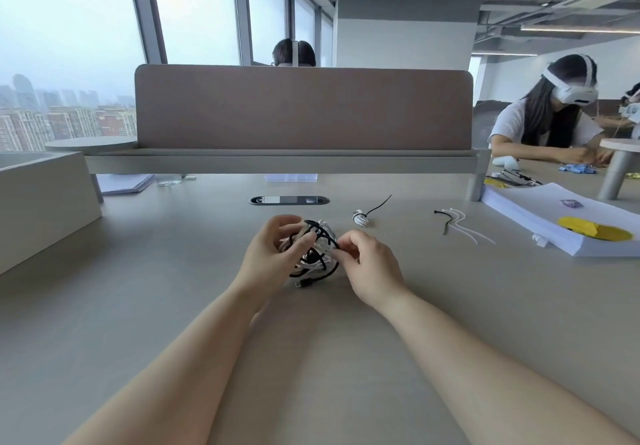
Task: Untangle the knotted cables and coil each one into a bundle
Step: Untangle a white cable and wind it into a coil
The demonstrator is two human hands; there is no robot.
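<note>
A knotted ball of black and white cables (316, 257) sits just above the grey desk (311, 340) at its middle. My left hand (270, 254) grips the ball from the left, fingers curled into the strands. My right hand (367, 268) pinches a black strand at the ball's right side. A black plug hangs at the bottom of the ball. A small white cable bundle (360, 218) bound with a black tie lies behind and to the right.
Loose black and white cable ties (457, 223) lie at the right. A stack of white paper (554, 223) with a yellow shape lies at the far right. A brown divider screen (301, 109) closes the desk's back. People with headsets sit beyond.
</note>
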